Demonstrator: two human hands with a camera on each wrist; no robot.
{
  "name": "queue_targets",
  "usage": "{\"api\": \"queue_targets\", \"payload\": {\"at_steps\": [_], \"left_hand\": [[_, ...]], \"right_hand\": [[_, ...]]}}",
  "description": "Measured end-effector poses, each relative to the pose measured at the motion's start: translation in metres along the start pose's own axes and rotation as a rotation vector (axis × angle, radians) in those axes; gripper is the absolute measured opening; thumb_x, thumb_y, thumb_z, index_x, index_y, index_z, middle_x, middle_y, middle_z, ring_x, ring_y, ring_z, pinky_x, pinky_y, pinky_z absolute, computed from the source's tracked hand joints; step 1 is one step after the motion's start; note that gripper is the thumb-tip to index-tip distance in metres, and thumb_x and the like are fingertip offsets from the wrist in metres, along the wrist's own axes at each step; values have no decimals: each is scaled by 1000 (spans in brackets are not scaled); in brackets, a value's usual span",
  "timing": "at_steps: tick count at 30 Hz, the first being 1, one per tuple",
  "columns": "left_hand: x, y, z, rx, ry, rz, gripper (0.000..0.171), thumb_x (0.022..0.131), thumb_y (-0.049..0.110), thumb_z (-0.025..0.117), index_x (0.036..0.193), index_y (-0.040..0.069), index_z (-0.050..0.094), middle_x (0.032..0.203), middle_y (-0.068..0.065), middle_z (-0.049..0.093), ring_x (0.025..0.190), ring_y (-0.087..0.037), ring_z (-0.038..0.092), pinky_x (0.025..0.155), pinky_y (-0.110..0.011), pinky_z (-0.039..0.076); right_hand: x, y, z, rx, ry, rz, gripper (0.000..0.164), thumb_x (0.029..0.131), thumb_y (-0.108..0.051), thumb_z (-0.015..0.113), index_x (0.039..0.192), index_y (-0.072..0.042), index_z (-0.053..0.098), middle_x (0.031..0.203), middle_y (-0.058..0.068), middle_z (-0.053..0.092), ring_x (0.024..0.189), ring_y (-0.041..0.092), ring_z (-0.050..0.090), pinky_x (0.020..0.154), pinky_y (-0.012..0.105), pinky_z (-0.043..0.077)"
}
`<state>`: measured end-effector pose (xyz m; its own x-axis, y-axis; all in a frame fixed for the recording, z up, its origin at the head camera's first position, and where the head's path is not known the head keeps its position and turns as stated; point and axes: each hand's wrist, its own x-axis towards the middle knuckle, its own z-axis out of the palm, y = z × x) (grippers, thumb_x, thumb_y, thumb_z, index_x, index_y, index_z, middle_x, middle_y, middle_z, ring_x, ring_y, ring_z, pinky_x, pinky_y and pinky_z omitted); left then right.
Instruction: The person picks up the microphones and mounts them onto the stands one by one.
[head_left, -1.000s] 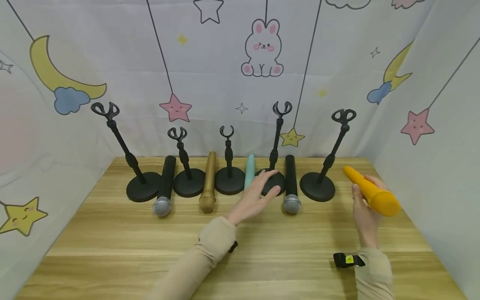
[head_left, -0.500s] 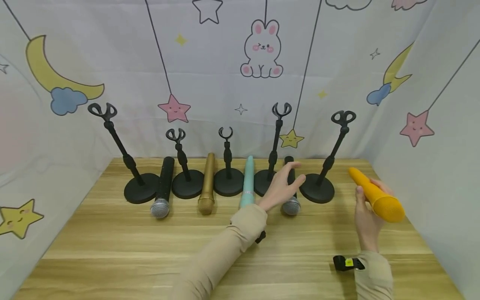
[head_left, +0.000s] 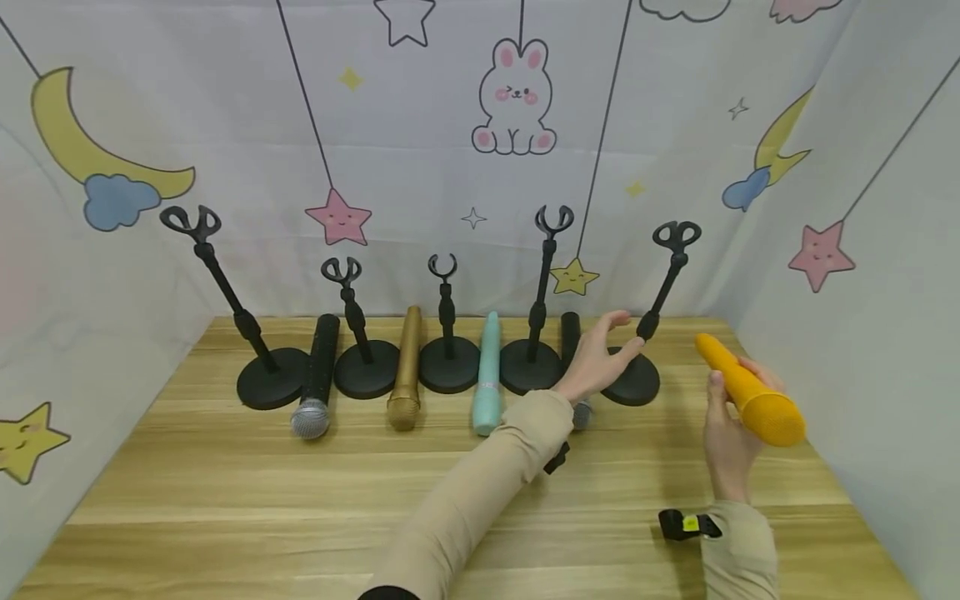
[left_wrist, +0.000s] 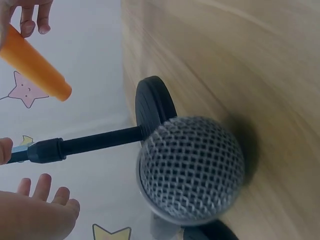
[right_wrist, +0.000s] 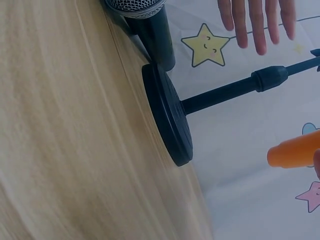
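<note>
My right hand (head_left: 729,446) grips an orange microphone (head_left: 750,393) above the table's right side, its head toward me. In the right wrist view, the tapered end of this orange microphone (right_wrist: 292,152) points at the rightmost black microphone stand (head_left: 632,377). My left hand (head_left: 597,360) reaches across with fingers spread, beside that stand's pole and over a black microphone (head_left: 570,335). The left wrist view has the left hand (left_wrist: 37,215) apart from the pole, thumb on one side and fingers on the other. The black microphone's silver mesh head (left_wrist: 192,167) looms close there.
Along the back of the wooden table (head_left: 300,517) stand several black stands, with a black microphone (head_left: 318,375), a gold microphone (head_left: 407,367) and a turquoise microphone (head_left: 488,375) lying between them. A printed cloth (head_left: 420,167) hangs close behind.
My left hand has moved right, from over the turquoise microphone to beside the rightmost stand. The right hand keeps hold of the orange microphone, nearly in place.
</note>
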<state>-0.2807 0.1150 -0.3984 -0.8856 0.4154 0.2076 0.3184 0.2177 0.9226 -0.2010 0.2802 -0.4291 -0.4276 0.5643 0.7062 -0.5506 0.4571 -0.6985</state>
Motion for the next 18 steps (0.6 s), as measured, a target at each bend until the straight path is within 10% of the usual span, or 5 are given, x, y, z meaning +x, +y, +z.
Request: {"api": "queue_targets", "payload": {"at_steps": [18], "left_hand": [[16,9,16,-58,-107,-88,70,101,34,60,160,19,25,167,-4,27,155,-20,27,125,-39,26]], "right_hand": [[0,-24,6,26,24,-19,35,94,6,63,123,22,51,116,-11,53,85,-1,51,77,12,43]]}}
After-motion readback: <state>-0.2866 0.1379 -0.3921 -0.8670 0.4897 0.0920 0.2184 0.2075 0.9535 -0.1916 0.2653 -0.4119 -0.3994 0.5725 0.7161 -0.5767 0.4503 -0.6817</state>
